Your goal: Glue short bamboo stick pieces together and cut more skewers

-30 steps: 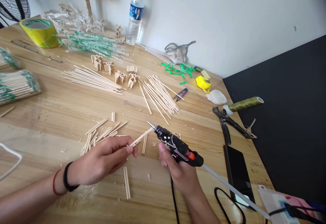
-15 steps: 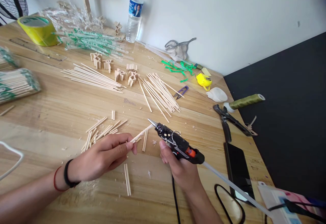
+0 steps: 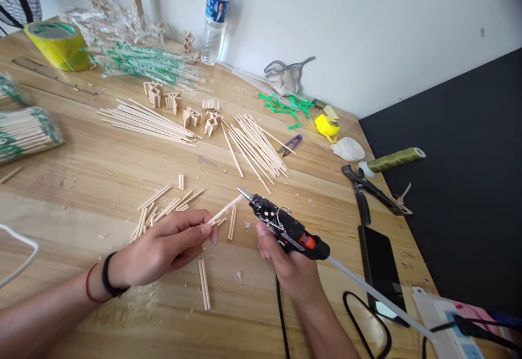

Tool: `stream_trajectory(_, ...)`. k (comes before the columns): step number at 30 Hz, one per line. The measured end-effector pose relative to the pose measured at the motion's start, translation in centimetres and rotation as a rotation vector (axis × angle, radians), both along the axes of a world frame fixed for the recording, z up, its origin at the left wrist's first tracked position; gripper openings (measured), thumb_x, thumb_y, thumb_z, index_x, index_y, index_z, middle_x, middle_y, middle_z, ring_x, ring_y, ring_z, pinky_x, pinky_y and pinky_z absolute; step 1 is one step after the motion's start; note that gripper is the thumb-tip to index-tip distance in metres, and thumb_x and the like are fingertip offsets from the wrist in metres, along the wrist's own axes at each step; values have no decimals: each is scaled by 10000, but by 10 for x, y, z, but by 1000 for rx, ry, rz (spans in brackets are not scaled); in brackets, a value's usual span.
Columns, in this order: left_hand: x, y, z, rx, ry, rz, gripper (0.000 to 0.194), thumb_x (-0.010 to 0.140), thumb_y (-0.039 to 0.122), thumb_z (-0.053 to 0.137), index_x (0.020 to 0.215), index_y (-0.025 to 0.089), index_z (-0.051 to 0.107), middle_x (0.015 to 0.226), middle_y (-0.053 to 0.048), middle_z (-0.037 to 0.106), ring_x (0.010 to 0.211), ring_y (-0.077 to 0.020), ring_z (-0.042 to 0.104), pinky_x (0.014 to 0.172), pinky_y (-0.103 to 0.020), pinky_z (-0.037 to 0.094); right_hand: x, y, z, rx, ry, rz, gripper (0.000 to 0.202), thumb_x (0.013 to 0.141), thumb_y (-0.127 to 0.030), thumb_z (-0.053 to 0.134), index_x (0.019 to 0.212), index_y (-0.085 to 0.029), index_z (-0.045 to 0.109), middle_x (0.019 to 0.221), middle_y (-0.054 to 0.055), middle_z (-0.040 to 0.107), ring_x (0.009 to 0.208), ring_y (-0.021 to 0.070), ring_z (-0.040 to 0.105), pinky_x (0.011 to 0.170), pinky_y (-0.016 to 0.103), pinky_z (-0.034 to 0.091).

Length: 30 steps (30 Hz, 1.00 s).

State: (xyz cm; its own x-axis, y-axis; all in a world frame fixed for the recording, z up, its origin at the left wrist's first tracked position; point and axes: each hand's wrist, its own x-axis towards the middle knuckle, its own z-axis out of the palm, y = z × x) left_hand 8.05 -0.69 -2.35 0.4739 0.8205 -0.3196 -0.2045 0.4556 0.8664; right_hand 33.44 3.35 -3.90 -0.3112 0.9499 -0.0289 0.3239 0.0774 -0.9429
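My left hand (image 3: 163, 247) pinches a short wooden stick (image 3: 226, 209) between thumb and fingers, the stick slanting up to the right. My right hand (image 3: 287, 264) is wrapped round the handle of a black hot glue gun (image 3: 283, 223), its metal nozzle close to the stick's far end. Whether nozzle and stick touch is hard to tell. A clear glue stick (image 3: 379, 296) runs out of the gun's back. Cut sticks (image 3: 169, 205) lie scattered behind my left hand, and a pair of sticks (image 3: 204, 284) lies in front of it.
Long sticks (image 3: 255, 149) and small glued stick pieces (image 3: 191, 116) lie farther back. A water bottle (image 3: 215, 16) stands by the wall, yellow tape (image 3: 61, 49) at the back left. Pliers (image 3: 362, 185) and a phone (image 3: 381, 266) are on the right; the gun's cable (image 3: 280, 315) hangs toward the front.
The glue gun and the held stick have shifted very slightly relative to each other. The whole view has moved a little; both hands keep their grips.
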Motion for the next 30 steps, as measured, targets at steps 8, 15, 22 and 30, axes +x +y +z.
stream_trajectory(8, 0, -1, -1, 12, 18, 1, 373, 1087, 498, 503, 980, 166, 635, 532, 99, 329, 462, -78, 243, 418, -208, 159, -2, 0, 3, -19, 8, -12, 314, 1022, -511, 624, 871, -237, 649, 605, -16, 527, 630, 198, 562, 615, 347, 482)
stream_trajectory(15, 1, 0, 3, 1, 62, 2, 397, 1068, 533, 519, 963, 165, 623, 530, 103, 330, 464, -76, 249, 420, -205, 167, -2, 1, 2, -31, 24, 6, 310, 1020, -511, 628, 904, -225, 661, 660, 3, 550, 706, 212, 590, 639, 345, 480)
stream_trajectory(22, 1, 1, 4, -1, 71, -1, 408, 1059, 551, 523, 974, 165, 624, 529, 104, 335, 466, -79, 250, 420, -208, 165, -2, 1, 2, -62, 42, 10, 313, 1021, -510, 628, 906, -220, 649, 809, 52, 621, 811, 225, 599, 688, 355, 489)
stream_trajectory(30, 1, 1, 6, -5, 68, -5, 418, 1052, 563, 528, 968, 165, 622, 527, 107, 324, 465, -81, 244, 417, -209, 165, -2, 2, 3, -46, 9, 17, 318, 1027, -510, 609, 911, -216, 645, 820, 61, 634, 822, 236, 609, 716, 376, 497)
